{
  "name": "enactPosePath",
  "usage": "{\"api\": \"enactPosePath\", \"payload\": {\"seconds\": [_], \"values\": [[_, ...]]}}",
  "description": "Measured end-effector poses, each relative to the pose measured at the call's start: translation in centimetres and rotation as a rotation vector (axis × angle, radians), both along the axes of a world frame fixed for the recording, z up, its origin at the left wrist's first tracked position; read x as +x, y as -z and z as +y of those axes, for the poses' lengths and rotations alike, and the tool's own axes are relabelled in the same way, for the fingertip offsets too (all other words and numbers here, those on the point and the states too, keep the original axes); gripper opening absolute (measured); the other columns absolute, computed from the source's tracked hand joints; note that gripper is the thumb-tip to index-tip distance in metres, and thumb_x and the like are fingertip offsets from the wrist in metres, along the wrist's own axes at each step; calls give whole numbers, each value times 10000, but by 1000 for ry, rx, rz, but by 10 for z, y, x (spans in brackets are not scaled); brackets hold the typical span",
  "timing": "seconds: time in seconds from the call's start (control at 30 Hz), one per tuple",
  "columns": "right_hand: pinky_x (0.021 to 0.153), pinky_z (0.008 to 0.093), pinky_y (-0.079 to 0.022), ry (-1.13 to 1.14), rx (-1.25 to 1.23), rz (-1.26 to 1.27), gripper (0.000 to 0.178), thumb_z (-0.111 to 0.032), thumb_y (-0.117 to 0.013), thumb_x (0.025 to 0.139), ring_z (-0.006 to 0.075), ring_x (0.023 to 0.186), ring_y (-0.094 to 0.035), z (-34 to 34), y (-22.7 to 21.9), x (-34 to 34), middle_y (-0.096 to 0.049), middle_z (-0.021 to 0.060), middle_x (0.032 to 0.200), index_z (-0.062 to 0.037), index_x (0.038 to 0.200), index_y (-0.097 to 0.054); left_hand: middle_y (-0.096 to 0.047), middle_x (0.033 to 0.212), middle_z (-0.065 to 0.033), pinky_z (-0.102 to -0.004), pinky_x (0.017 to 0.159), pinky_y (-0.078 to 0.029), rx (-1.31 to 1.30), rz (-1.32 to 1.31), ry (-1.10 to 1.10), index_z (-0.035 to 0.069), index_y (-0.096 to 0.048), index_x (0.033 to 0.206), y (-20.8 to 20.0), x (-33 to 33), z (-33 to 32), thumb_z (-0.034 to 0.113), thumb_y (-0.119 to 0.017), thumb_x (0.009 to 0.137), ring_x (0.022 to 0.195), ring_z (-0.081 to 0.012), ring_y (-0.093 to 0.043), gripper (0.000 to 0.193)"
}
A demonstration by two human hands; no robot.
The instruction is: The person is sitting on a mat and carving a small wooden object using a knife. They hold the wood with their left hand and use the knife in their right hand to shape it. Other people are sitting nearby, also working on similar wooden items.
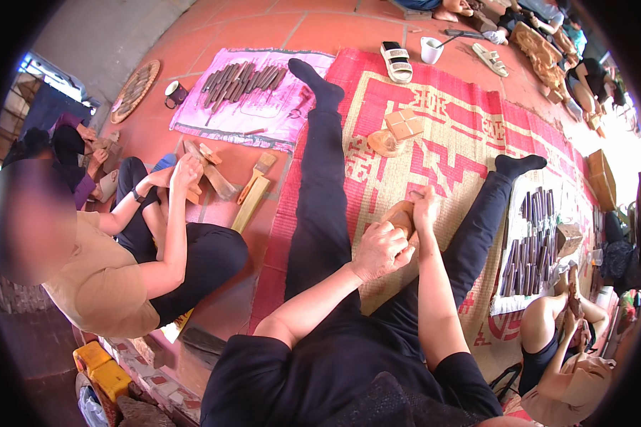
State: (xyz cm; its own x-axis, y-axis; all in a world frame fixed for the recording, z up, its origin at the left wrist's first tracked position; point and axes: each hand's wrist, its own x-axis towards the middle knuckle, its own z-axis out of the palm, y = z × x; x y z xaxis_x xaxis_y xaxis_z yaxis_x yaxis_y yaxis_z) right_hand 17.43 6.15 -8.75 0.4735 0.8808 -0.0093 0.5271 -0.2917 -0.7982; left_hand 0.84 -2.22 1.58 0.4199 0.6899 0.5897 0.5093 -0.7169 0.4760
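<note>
Between my outstretched legs I hold a brown, rounded wooden piece (399, 213) above the mat. My left hand (382, 250) is closed at its near left side, knuckles up. My right hand (426, 208) grips its right edge, with the fingers bent. Whether a small tool is also inside either hand is hidden. Farther out on the mat lie a pale wooden block (404, 124) with lines across its top and a rounded, carved wooden piece (384, 143) touching it.
Dark-handled tools (241, 84) lie in rows on a pink cloth (278, 117); more tools (530, 249) lie on a white cloth at right. At left a seated person (107, 263) works on wood near a brush (258, 174). Sandals (397, 62) and a white mug (431, 50) stand beyond.
</note>
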Motion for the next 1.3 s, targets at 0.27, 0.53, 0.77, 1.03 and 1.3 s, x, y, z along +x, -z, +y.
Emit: {"api": "enactPosePath", "payload": {"seconds": [0.27, 0.53, 0.77, 1.03, 1.3], "values": [[714, 359, -470, -169, 43, 288, 155, -112, -698, 842, 203, 745, -609, -20, 21, 4, -648, 111, 768, -36, 830, -564, -558, 723, -1, -342, 642, -436, -37, -21, -8, 108, -594, 662, 1, 4, 1, 240, -689, 772, 712, -185, -540, 196], [685, 364, -482, -16, 23, 364, 150, -100, -703, 831, 190, 724, -613, -6, 17, 13, -667, 90, 782, -42, 835, -564, -550, 690, -5, -345, 650, -444, -2, -32, -45, 103, -607, 658, -2, 5, 6, 230, -691, 769, 693, -189, -541, 189], [717, 389, -488, -118, 23, 187, 161, -109, -700, 821, 264, 737, -627, -19, -8, -11, -679, 115, 825, -40, 872, -564, -554, 678, -7, -340, 641, -447, -55, -55, -43, 100, -659, 723, -2, 2, 10, 199, -699, 754, 672, -194, -536, 111], [702, 333, -475, -45, 62, 401, 150, -66, -691, 834, 157, 748, -581, -11, 16, 0, -626, 63, 775, -43, 835, -543, -544, 661, -14, -350, 627, -436, -62, -67, -79, 98, -635, 681, -5, -7, 8, 188, -695, 756, 667, -209, -530, 132], [744, 367, -485, 60, 95, 300, 132, -90, -663, 860, 243, 775, -630, -4, 8, -9, -666, 115, 800, -31, 877, -546, -546, 660, -14, -351, 624, -432, -46, -64, -66, 105, -618, 647, -3, 3, 12, 189, -701, 749, 671, -211, -528, 156]]}}
